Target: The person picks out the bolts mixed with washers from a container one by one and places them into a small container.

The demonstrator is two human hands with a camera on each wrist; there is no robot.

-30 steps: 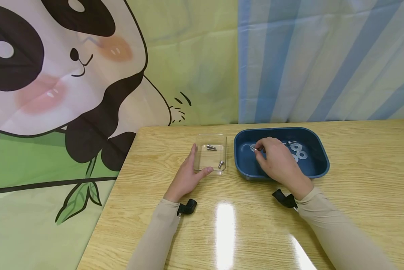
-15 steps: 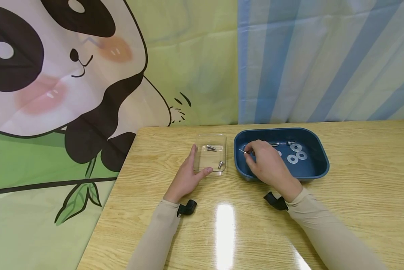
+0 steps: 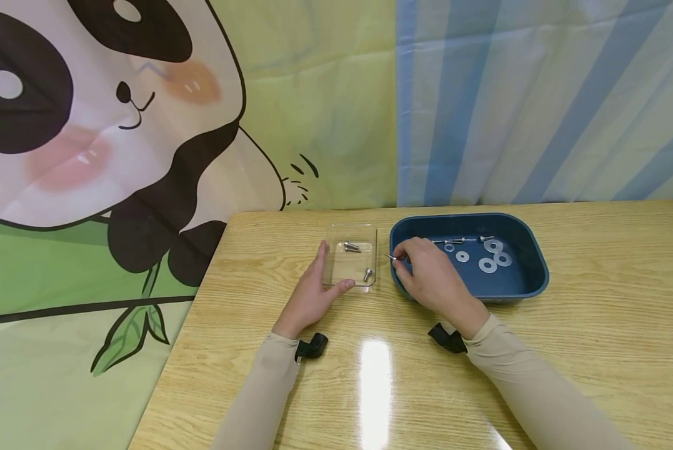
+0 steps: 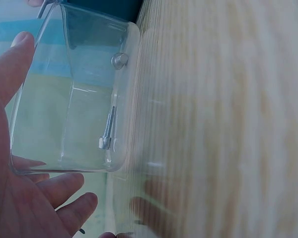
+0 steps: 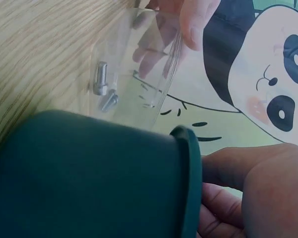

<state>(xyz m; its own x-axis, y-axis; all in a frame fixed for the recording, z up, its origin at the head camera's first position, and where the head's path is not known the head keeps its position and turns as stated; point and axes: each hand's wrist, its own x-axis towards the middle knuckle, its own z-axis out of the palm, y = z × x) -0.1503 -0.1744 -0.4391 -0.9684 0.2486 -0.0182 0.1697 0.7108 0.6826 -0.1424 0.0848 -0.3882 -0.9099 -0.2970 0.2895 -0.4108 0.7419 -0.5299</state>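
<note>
My left hand (image 3: 309, 294) grips the near left corner of a small clear plastic box (image 3: 336, 275), thumb along the front wall and fingers along the left side. Inside lie a few silver bolts (image 3: 368, 274); a bolt (image 4: 106, 130) with a threaded shank shows in the left wrist view. Thumb and fingertips of my right hand (image 3: 434, 275) pinch a thin metal bolt (image 3: 390, 256), just over the left rim of a dark blue tub (image 3: 530, 281). The tub's wall hides those fingertips in the right wrist view.
In the tub are several flat washers (image 3: 487, 265) and a few more bolts (image 3: 485, 238). Box and tub stand side by side on a wooden table (image 3: 426, 387). A printed curtain (image 3: 336, 112) hangs behind the table's far edge.
My right hand has moved left with the bolt, from over the tub's middle to its left rim, uncovering washers and bolts. My left hand and the box have stayed put.
</note>
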